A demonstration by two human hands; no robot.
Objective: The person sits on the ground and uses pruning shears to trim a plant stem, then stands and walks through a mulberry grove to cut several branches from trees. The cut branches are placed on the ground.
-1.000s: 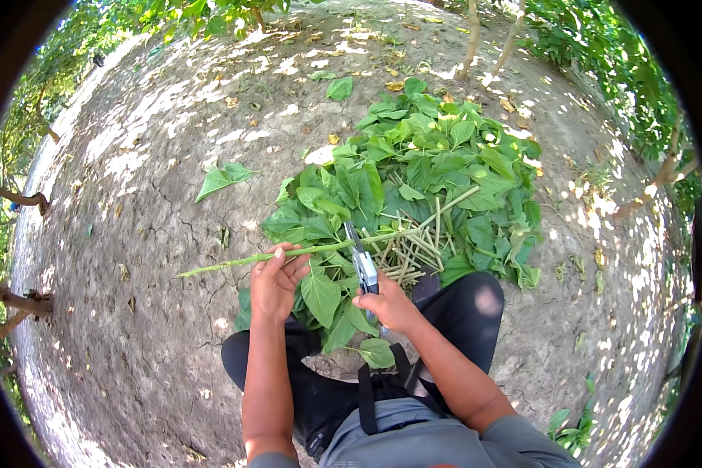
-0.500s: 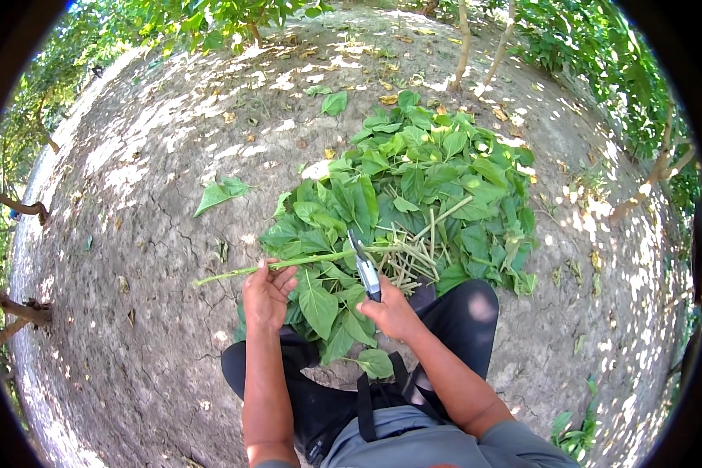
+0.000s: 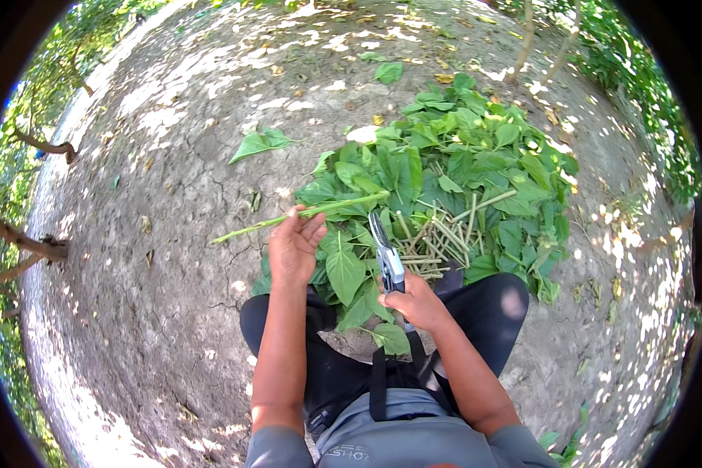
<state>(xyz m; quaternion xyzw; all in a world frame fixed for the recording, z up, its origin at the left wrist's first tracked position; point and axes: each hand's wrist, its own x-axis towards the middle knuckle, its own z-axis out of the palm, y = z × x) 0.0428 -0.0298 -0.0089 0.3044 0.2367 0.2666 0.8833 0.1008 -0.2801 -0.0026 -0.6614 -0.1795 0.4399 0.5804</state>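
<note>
Between the thumb and fingers of my left hand (image 3: 295,246) is a long thin green stem (image 3: 351,203), stripped of leaves and slanting up to the right. My right hand (image 3: 415,300) is wrapped round the handles of grey pruning shears (image 3: 391,264). Their dark blades point up, just below the stem's right end and apart from it. To the right of the shears lie several short cut stem pieces (image 3: 433,243), pale green and brownish, in a loose heap. A broad pile of green leaves (image 3: 464,160) surrounds them, and some leaves (image 3: 345,269) lie between my hands.
I sit on cracked dry soil (image 3: 164,312) with my knees (image 3: 487,312) bent at the near edge of the pile. A loose leaf (image 3: 261,144) lies to the left. Thin trunks (image 3: 526,39) rise at the far right, and bare branches (image 3: 35,246) jut in at left.
The view has shifted, so the pile appears farther up and right. The shears have drawn back toward me from the stem they crossed. The stem now looks shorter at its right end.
</note>
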